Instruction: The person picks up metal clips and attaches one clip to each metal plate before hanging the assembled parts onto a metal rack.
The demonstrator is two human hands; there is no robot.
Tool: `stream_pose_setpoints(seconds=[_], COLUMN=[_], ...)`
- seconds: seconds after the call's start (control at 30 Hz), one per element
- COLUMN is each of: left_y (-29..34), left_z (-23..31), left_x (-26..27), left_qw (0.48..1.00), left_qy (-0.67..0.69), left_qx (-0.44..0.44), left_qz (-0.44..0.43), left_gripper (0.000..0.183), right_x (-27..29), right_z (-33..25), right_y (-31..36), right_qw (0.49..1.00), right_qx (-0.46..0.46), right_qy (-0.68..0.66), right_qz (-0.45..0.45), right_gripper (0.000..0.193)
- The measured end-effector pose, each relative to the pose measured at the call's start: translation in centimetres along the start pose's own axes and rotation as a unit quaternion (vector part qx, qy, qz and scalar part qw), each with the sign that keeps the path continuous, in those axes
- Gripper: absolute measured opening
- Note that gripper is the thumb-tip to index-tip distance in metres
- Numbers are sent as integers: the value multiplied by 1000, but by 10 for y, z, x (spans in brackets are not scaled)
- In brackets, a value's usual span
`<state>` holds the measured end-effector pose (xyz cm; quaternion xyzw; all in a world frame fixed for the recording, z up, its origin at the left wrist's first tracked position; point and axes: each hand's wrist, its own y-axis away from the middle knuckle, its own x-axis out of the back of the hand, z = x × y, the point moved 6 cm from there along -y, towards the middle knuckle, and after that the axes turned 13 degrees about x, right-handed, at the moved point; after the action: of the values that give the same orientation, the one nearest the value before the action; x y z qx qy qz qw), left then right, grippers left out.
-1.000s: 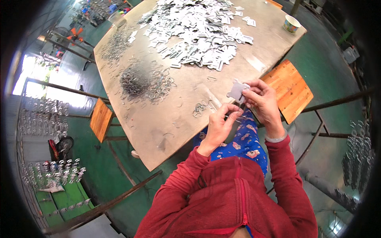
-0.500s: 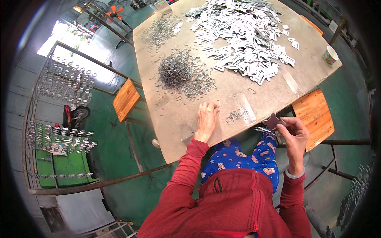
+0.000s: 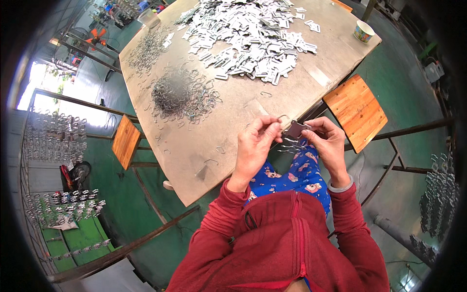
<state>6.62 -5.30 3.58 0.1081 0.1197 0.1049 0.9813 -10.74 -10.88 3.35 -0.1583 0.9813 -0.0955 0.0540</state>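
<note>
My right hand (image 3: 328, 143) is closed on a small dark flat metal plate (image 3: 295, 129), pinching it between thumb and fingers past the table's front edge. Close to the plate's left side, my left hand (image 3: 257, 146) pinches a thin bent wire hook (image 3: 282, 117) between thumb and fingertips. Whether hook and plate touch is too small to tell. Several shiny thin metal pieces (image 3: 293, 146) show just below the plate, over my lap. A tangled heap of wire hooks (image 3: 204, 100) lies on the table left of my hands, with a few loose ones around it.
A big pile of silver flat plates (image 3: 243, 44) covers the table's far part. Left of it lie scattered small hooks (image 3: 146, 51). A paper cup (image 3: 364, 32) stands at the right corner. Wooden stools (image 3: 357, 114) flank the table. Racks of hanging metal parts (image 3: 56, 141) stand left and right.
My left hand has lifted off the tabletop and come right to the plate, now with a wire hook in its fingers. The view has shifted, so the table appears further left.
</note>
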Motion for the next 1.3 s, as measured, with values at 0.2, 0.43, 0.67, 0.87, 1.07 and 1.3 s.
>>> stream_pose_setpoints(seconds=[0.2,0.43,0.67,0.87,1.07,1.3], left_y=[1,-2,4,14,25,28], left_z=[2,-11,-14,-11,4,7], left_x=[-17,-19,-27,-34,-34,-25], left_qw=[1000,998,999,989,967,967], left_qy=[-1,58,1,-63,-128,-124], left_qx=[23,31,-39,-136,-218,-222], left_qz=[-18,-13,-4,-11,24,33], left_gripper=[15,14,13,6,10,9], right_x=[-1,-5,0,7,-56,-40], right_z=[1,1,3,48,99,89], right_y=[8,14,5,-63,-138,-163], right_qw=[1000,998,991,980,823,869], right_qx=[2,50,86,66,329,292], right_qy=[6,21,59,171,437,387], right_qz=[10,11,-82,-82,-152,-101], right_gripper=[12,10,11,16,41,28])
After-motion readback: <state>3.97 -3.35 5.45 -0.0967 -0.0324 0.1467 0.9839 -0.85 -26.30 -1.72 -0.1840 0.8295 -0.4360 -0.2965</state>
